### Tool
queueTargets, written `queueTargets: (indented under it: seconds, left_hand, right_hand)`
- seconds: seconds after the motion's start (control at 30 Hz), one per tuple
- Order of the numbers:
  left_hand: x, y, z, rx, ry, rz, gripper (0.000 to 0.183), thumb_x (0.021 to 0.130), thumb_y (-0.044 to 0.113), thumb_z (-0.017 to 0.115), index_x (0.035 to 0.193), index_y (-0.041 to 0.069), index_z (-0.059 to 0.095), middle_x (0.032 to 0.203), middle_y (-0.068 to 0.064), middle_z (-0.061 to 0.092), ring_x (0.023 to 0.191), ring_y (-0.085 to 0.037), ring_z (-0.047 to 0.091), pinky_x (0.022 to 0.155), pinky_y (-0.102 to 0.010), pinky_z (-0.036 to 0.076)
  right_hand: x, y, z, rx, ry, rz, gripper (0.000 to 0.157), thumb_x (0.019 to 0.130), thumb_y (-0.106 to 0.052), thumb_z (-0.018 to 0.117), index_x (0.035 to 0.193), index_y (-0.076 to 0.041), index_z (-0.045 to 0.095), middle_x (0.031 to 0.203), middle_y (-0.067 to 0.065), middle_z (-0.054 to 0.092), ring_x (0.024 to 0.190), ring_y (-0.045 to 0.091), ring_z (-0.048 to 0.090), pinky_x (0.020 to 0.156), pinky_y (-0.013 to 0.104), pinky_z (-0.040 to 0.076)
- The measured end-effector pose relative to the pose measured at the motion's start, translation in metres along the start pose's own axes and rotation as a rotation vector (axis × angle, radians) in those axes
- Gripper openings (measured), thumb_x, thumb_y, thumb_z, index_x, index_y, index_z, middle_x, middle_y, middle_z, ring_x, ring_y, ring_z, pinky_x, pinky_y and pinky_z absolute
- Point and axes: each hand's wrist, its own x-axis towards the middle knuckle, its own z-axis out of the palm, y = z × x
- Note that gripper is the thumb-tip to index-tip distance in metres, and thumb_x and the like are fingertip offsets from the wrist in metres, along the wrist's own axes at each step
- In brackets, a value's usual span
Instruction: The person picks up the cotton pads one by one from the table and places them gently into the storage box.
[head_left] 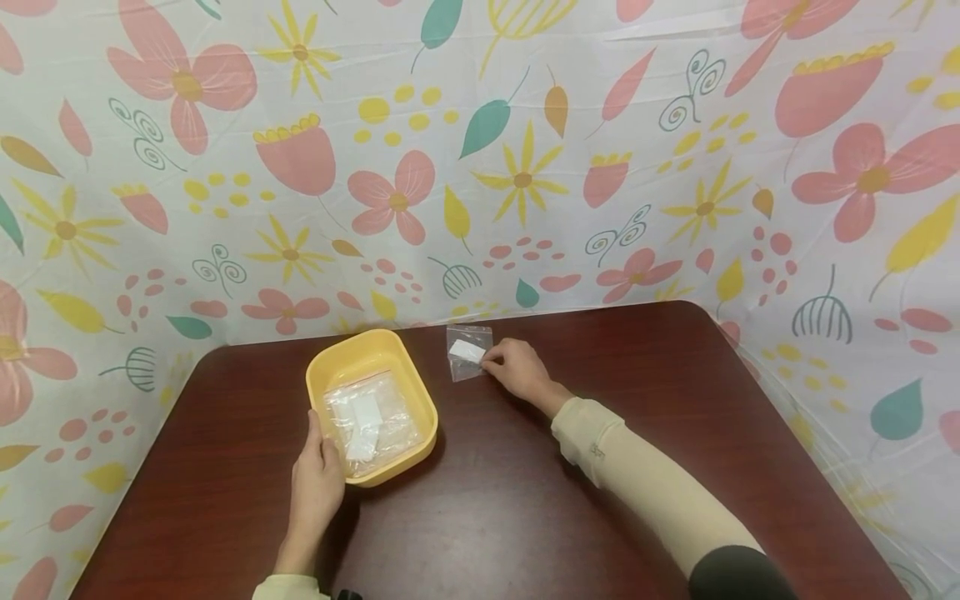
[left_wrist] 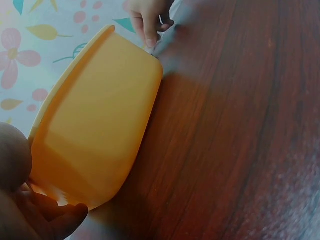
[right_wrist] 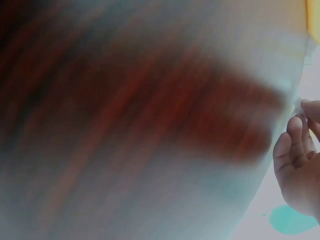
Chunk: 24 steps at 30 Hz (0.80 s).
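Observation:
My left hand grips the near left side of a yellow plastic tub, thumb up at the rim and fingers beneath, as the left wrist view shows. Inside the tub lie clear zip bags with white paper slips; how many bags overlap I cannot tell. To the right of the tub, my right hand pinches the right edge of a small clear zip bag between thumb and fingertips. That bag holds a white slip. In the right wrist view the fingers curl at the frame's edge.
Both hands work over a dark reddish-brown wooden table with rounded far corners. A white cloth printed with flowers and leaves hangs behind the far edge and along both sides.

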Motion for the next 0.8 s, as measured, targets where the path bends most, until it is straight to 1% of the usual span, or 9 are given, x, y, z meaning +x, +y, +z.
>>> queueTargets:
  seconds: [0.17,0.33,0.53,0.6,0.73,0.8]
  left_hand:
    - [0.000,0.000,0.000,0.000,-0.006,0.001,0.054,0.105,0.004,0.039,0.157,-0.004,0.024,0.151,-0.029,0.038,0.131,-0.045,0.046,0.105,-0.061,0.037]
    - [0.000,0.000,0.000,0.002,-0.005,0.001,0.054,0.106,0.005,0.038,0.157,-0.003,0.024,0.149,-0.030,0.040,0.119,-0.040,0.052,0.103,-0.061,0.039]
    - [-0.001,0.000,0.000,0.000,0.005,0.007,0.054,0.106,0.006,0.038,0.157,-0.003,0.024,0.147,-0.031,0.042,0.107,-0.038,0.052,0.100,-0.061,0.040]
    - [-0.001,0.000,-0.001,-0.004,0.006,0.008,0.054,0.105,0.005,0.038,0.157,-0.003,0.024,0.147,-0.031,0.042,0.105,-0.038,0.051,0.099,-0.061,0.041]
    - [0.000,0.001,-0.001,-0.001,0.002,0.010,0.054,0.106,0.006,0.037,0.157,-0.002,0.023,0.149,-0.031,0.040,0.107,-0.039,0.052,0.099,-0.061,0.041]
    - [0.000,0.001,-0.001,0.006,0.001,0.009,0.054,0.106,0.006,0.037,0.157,-0.002,0.023,0.148,-0.031,0.041,0.104,-0.039,0.052,0.096,-0.061,0.042]
  right_hand:
    - [-0.004,0.002,-0.004,0.041,0.023,-0.009,0.006,0.092,-0.017,0.076,0.091,-0.013,0.082,0.084,-0.003,0.066,0.081,0.016,0.061,0.078,0.036,0.053]
    - [-0.008,0.002,-0.011,0.093,0.042,0.001,0.008,0.091,-0.017,0.076,0.094,-0.012,0.082,0.087,-0.002,0.068,0.083,0.017,0.063,0.078,0.035,0.054]
    - [-0.016,-0.003,-0.025,0.149,0.064,-0.019,0.007,0.090,-0.016,0.078,0.093,-0.011,0.082,0.086,-0.002,0.070,0.085,0.017,0.065,0.079,0.036,0.054]
    - [-0.020,-0.006,-0.030,0.166,0.069,-0.031,0.007,0.089,-0.016,0.079,0.093,-0.012,0.083,0.086,-0.003,0.070,0.085,0.017,0.065,0.080,0.036,0.055]
    - [-0.028,-0.011,-0.041,0.197,0.083,-0.050,0.005,0.089,-0.015,0.080,0.092,-0.012,0.083,0.085,-0.004,0.070,0.086,0.016,0.065,0.080,0.039,0.055]
    - [-0.033,-0.014,-0.046,0.206,0.086,-0.062,0.005,0.088,-0.014,0.080,0.092,-0.012,0.083,0.084,-0.005,0.070,0.086,0.015,0.065,0.080,0.039,0.055]
